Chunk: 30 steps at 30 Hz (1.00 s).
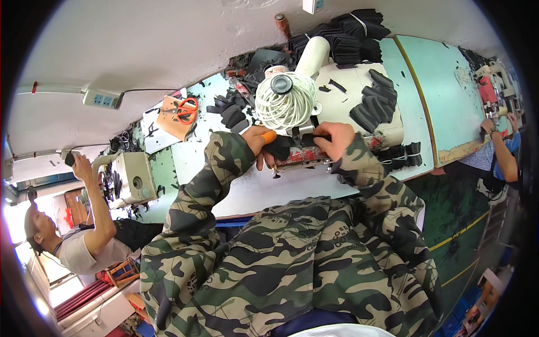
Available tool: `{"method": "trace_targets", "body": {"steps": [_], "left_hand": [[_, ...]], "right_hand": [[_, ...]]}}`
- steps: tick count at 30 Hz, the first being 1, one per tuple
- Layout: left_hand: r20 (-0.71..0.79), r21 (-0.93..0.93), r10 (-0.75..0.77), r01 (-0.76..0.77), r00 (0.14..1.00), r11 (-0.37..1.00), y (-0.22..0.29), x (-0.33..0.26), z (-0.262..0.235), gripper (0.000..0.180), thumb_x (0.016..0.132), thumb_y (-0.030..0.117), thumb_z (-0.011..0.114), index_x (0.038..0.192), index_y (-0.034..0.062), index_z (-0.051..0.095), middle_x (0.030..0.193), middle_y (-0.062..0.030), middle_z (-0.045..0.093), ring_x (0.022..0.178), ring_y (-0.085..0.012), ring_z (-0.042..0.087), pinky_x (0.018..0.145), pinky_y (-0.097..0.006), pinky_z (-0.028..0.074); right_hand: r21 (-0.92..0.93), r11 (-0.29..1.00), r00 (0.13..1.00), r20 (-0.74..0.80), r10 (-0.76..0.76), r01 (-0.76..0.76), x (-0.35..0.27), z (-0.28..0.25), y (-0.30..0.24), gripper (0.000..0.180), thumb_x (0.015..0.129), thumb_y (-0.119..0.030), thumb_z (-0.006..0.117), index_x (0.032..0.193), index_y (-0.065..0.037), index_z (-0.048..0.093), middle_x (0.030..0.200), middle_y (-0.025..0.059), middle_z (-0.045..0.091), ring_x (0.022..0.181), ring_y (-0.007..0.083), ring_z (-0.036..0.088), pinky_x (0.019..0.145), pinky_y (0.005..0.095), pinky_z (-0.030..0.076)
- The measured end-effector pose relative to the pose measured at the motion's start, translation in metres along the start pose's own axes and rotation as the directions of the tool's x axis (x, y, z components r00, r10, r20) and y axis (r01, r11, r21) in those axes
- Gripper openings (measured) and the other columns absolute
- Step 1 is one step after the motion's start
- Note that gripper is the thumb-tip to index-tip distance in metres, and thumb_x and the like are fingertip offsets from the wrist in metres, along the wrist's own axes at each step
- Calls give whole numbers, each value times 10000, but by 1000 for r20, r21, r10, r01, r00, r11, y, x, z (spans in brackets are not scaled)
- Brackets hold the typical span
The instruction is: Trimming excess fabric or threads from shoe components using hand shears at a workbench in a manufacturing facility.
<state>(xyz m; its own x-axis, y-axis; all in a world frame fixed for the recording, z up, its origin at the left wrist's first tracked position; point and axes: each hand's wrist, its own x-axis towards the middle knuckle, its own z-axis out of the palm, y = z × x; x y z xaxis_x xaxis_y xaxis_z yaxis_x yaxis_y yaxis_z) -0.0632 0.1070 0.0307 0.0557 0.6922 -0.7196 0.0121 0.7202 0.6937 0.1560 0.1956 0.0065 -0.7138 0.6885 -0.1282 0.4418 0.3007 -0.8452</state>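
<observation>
Two camouflage-sleeved forearms reach forward to a white sewing machine (337,90). The left hand (259,143), one finger capped in orange, and the right hand (335,140) both pinch one black fabric piece (289,147) under the machine's head, fingers curled onto it. One cone of white thread (285,101) stands above. Two black fabric stacks sit rightward; bare table (269,188) lies near the edge.
</observation>
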Motion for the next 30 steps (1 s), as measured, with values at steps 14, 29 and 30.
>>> {"method": "trace_targets", "body": {"steps": [14,29,30], "left_hand": [[-227,-66,10,-25,974,998,-9,0,15,283,887,138,369,1012,-48,541,590,-155,576,342,-164,500,293,-241,404],[116,30,-155,153,981,988,16,7,17,247,877,144,422,952,-52,553,693,-158,612,416,-183,573,317,-246,442],[37,35,-107,105,994,994,12,5,12,251,877,141,424,970,-56,548,695,-163,610,412,-188,570,316,-251,446]], "right_hand": [[222,971,994,49,-101,87,-4,4,9,120,734,-73,610,846,-27,611,783,131,591,602,216,595,577,279,458],[38,992,992,-42,-122,124,-7,1,-1,210,722,-125,622,915,-43,606,825,160,588,728,295,589,655,317,461],[104,994,998,-57,-35,41,-7,3,-7,207,729,-131,619,914,-40,605,822,166,603,712,279,600,642,315,465]]}}
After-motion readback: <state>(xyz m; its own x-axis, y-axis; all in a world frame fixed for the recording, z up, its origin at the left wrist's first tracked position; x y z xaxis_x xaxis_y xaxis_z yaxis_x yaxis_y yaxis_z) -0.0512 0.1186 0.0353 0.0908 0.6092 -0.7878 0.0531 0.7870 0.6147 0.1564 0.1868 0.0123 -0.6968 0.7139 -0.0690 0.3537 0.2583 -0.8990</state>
